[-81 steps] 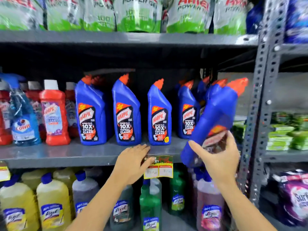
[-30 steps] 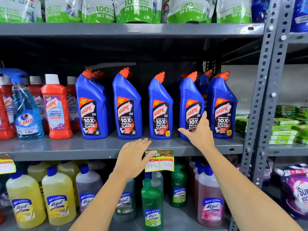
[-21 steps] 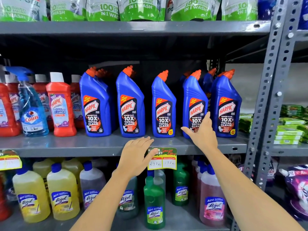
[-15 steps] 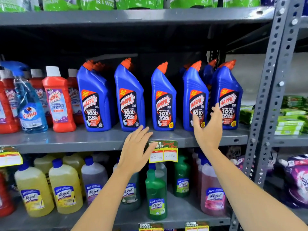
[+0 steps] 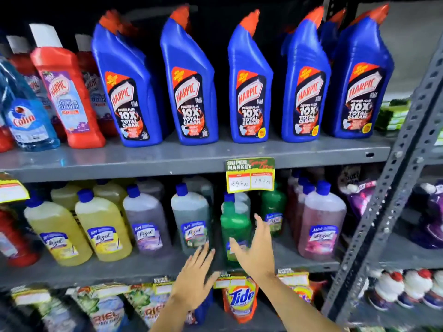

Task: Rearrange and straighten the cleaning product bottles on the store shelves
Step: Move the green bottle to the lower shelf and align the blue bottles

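Hidden, cropped and blurred parts of the shelves

The right hand covers the green Lizol bottle's label; the price tag above it hides that bottle's cap. Pouches below the left hand are blurred, and both forearms leave the bottom edge.

Five blue Harpic bottles stand upright in a front row on the upper shelf; below, Lizol bottles stand upright, yellow, purple, green, pink.

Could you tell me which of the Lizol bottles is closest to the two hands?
The green Lizol bottle: it stands between both open hands, unlike the yellow, purple and pink ones.
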A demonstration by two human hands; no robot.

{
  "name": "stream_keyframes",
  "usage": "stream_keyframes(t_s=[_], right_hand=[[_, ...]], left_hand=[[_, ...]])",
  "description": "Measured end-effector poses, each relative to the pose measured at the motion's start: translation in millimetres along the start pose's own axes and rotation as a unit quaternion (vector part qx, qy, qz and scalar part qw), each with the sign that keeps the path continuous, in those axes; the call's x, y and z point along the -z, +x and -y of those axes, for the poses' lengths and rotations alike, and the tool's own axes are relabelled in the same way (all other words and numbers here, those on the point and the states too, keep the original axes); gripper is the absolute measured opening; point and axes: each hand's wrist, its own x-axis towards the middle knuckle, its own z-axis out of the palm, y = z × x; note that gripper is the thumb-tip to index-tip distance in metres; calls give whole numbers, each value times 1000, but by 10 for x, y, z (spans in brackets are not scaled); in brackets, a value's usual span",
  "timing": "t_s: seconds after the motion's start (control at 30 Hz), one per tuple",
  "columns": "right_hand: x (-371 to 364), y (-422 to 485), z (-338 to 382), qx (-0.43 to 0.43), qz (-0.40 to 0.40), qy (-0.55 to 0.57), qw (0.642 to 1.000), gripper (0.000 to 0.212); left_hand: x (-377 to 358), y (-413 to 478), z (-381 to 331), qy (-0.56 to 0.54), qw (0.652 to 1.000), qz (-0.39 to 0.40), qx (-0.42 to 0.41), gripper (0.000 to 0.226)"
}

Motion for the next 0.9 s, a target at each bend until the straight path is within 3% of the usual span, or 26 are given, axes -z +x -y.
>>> stream_keyframes(t_s=[0.1, 0.27, 0.53, 0.7, 0.9], right_hand=[[-150, -42, 52, -53, 39, -20, 998, 110], [-343, -11, 104, -113, 12, -16, 993, 117], [-398, -40, 45, -133, -11, -12, 991, 114], [-234, 17, -124, -148, -39, 9, 988, 99], [135, 207, -447, -165, -74, 17, 983, 97]], left_hand=[[-217, -14, 87, 19, 997, 70, 32, 93], [-406, -51, 166, 30, 989, 133, 61, 69], [-449, -93, 148, 33, 993, 104, 45, 74], [-454, -94, 169, 23, 998, 62, 17, 91], [-401, -95, 145, 22, 994, 101, 33, 82]])
